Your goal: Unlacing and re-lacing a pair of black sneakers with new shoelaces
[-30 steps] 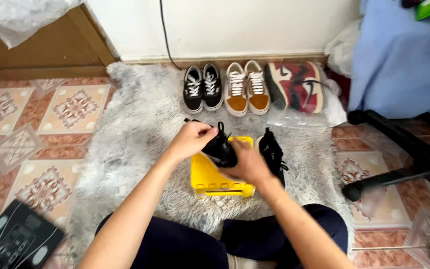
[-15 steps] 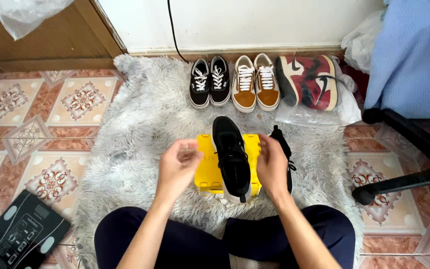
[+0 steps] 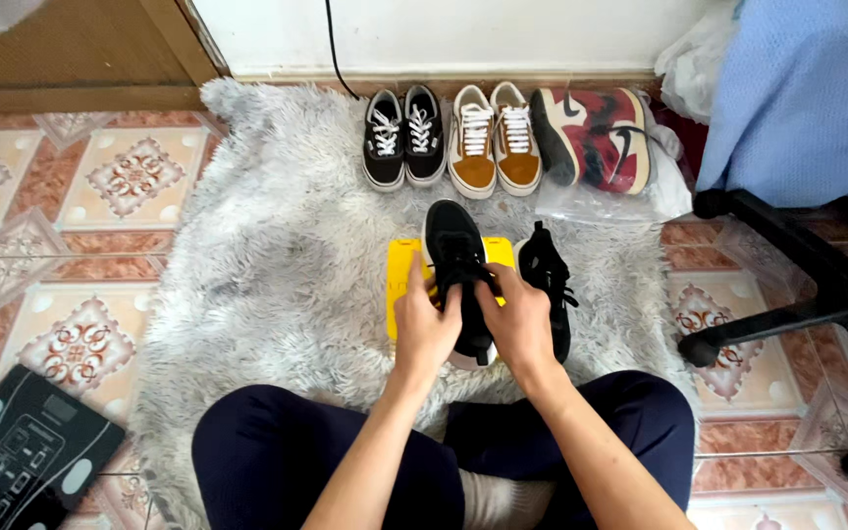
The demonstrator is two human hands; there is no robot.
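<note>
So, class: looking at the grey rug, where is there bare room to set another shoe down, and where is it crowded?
The widest free patch is the rug's left half, between the tiled floor and the yellow mat. A narrow bare strip lies between the shoe row and the black shoe. It is crowded at the centre, where the left hand, right hand and second black shoe sit.

Black sneaker [image 3: 455, 257] with black laces, white sole edge, sits on a yellow flat box [image 3: 402, 285]; second black sneaker [image 3: 546, 285] beside it. Shaggy rug [image 3: 277, 285] pale grey. Row behind: black pair [image 3: 403, 137] with white laces, tan-and-cream pair [image 3: 495, 137], red-black-white high-tops [image 3: 596, 135]. Floor tiles [image 3: 100, 186] terracotta-and-cream floral pattern. Scale [image 3: 22, 456] black. Trousers [image 3: 345, 461] navy. Cloth [image 3: 807, 98] light blue.
</note>
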